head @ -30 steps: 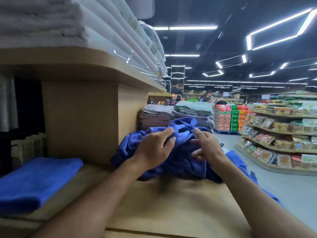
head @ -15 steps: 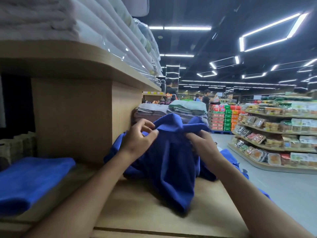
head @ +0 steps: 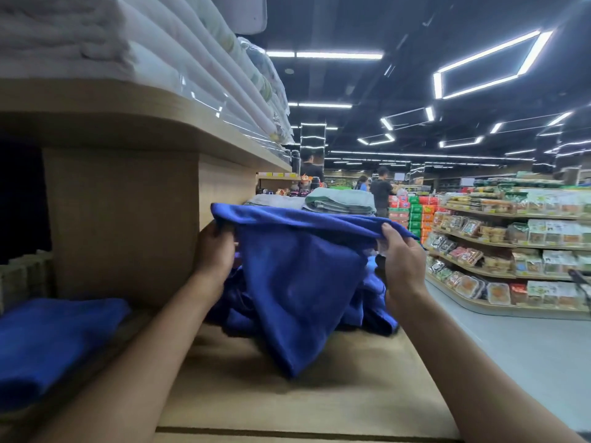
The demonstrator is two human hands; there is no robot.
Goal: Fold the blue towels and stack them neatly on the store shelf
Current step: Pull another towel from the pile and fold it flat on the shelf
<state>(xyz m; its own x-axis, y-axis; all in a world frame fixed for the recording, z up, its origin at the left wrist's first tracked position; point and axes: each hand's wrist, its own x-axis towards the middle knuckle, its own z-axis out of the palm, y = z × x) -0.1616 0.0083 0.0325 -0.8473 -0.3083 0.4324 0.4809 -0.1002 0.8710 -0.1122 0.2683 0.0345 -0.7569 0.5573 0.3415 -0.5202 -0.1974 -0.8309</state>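
1. so the blue towel (head: 297, 276) is up in the air over the wooden shelf (head: 319, 404), held by its top edge; it hangs down in a loose point, and I can't tell if the tip touches the board
2. left hand (head: 215, 251) has its fingers curled round the left end of that edge; right hand (head: 401, 260) pinches the right end between thumb and fingers; the hands are well apart, with the edge bunched and a bit rolled between them
3. right behind it sits a crumpled heap of blue towels (head: 374, 298) on the same shelf; one folded blue towel (head: 54, 340) lies off at the far left, well apart from the heap
4. handling-wise I'd say it's light, soft and totally floppy; no stiffness to help you, but nothing fragile either; the fabric looks fuzzy enough to grip easily and not slide out of the fingers
5. best hold is the two top corners; since it hangs in a point, my guess is the grip isn't on the true corners yet; I'd work the fingers outward until it drops square, then fold; the folded one on the left looks like the spot to stack it
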